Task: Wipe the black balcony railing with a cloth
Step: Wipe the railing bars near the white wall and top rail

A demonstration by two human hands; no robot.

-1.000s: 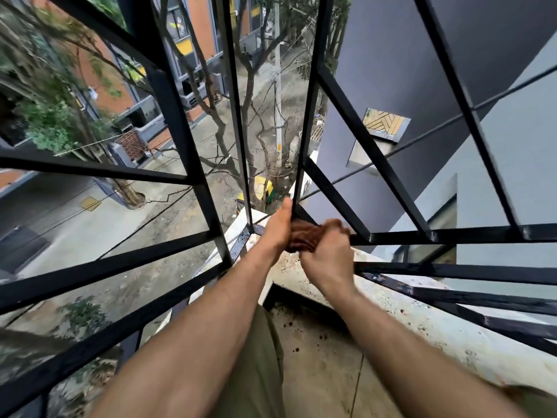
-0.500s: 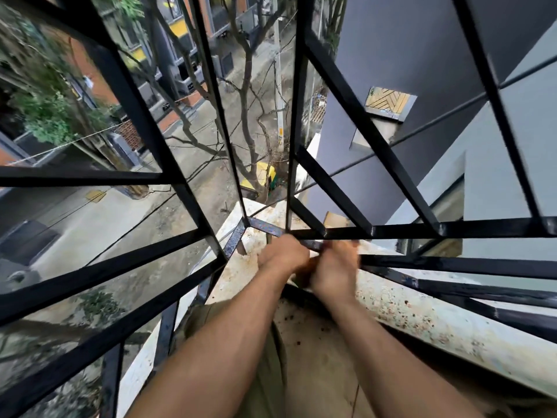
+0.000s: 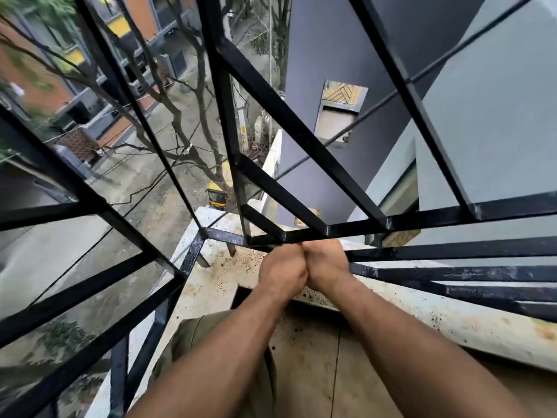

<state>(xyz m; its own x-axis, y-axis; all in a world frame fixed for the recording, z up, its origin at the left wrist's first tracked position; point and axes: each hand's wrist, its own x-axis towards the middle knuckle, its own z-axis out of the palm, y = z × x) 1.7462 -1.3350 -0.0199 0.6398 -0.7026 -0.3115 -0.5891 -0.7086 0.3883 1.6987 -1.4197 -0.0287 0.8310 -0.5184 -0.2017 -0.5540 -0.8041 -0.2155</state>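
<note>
The black balcony railing [image 3: 422, 220] is a grid of square steel bars that meet in a corner ahead of me. My left hand [image 3: 281, 271] and my right hand [image 3: 324, 263] are curled into fists pressed side by side. Both sit at a low horizontal bar [image 3: 452, 251], close to the corner. The brown cloth is hidden inside my fists in this view. Both forearms reach forward from the bottom of the view.
A stained, speckled concrete ledge [image 3: 422, 315] runs under the railing. More black bars [image 3: 90, 285] close off the left side. A grey building wall [image 3: 346, 70] stands beyond, and a street with bare trees [image 3: 180, 122] lies far below. My olive trousers [image 3: 193, 336] show between my arms.
My hands dropped from the corner upright to the low horizontal bar and closed together. The brown cloth, visible between them before, is now covered. My view tilted further down.
</note>
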